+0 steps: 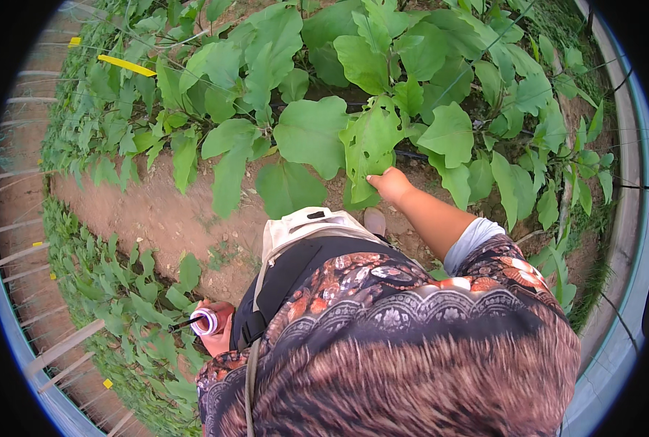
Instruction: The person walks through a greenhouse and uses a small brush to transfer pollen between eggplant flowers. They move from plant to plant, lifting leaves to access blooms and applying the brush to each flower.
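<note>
My right hand (394, 185) reaches forward and pinches the near edge of a broad green leaf (372, 139) between thumb and fingers. Holes and ragged gaps mark this leaf, which belongs to what looks like an eggplant plant. Down at my left side, my left hand (218, 343) is wrapped around a small uncapped jar (208, 321) with a pale rim. A thin dark stick (185, 324) juts out over the jar's mouth; its inner end is hidden. My left fingers are partly covered by the jar.
A cream waist bag (316, 218) hangs at my front. Bare soil (182, 191) runs between the front plant row and another row (133, 306) at left. Thin strings (485, 52) cross the foliage. A yellow strip (126, 65) hangs upper left; a pale curb (627, 136) borders the right.
</note>
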Tool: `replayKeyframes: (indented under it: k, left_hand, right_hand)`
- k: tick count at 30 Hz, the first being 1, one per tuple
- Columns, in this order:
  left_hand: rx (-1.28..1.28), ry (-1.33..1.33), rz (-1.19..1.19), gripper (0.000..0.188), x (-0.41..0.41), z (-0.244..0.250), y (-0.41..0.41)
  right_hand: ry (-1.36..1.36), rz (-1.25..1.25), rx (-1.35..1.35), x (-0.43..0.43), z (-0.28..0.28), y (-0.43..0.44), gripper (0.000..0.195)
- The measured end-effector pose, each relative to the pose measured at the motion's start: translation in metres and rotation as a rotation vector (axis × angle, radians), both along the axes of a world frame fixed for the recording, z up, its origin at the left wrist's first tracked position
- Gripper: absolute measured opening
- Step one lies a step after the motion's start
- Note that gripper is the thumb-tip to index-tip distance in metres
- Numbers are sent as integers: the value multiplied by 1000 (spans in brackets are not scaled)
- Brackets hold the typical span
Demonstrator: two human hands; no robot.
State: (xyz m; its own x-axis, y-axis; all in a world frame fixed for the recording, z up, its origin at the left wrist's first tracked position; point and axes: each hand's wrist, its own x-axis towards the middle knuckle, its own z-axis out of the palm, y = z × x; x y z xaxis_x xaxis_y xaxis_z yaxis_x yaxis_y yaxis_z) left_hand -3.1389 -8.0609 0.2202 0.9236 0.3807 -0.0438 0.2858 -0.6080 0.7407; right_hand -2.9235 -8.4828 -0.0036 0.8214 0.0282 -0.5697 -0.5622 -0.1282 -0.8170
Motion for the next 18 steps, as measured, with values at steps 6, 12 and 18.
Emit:
replayKeyframes:
  k: [6,12,18]
  left_hand:
    - [-78,-22,35,74,1,-6,-2]
    - [-69,-42,37,72,-12,-22,11]
    - [-84,-36,39,71,-7,-13,-3]
  right_hand:
    - [-54,6,-165,-27,-10,-45,33]
    - [82,-32,-286,-45,-17,-99,34]
    - [120,-65,-280,-56,-17,-150,27]
